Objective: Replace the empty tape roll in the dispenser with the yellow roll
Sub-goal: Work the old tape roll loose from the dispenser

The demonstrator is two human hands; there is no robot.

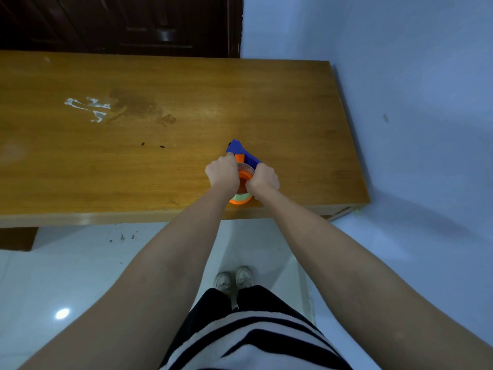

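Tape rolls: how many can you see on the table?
2. One roll sits in the blue dispenser, between the left hand and right hand. Another roll lies under the wrists, near the table's front edge. More may be hidden.

Dispenser [244, 153] sat on table [133, 161], near front edge, right of middle. Left hand [222, 172] and right hand [264, 178] flanked it. Roll [240, 197] lay just before hands.

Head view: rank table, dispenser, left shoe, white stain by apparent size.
1. table
2. white stain
3. dispenser, partly hidden by the hands
4. left shoe, partly hidden by clothing
The last three are close, and hidden parts plus distance make their order unsure.
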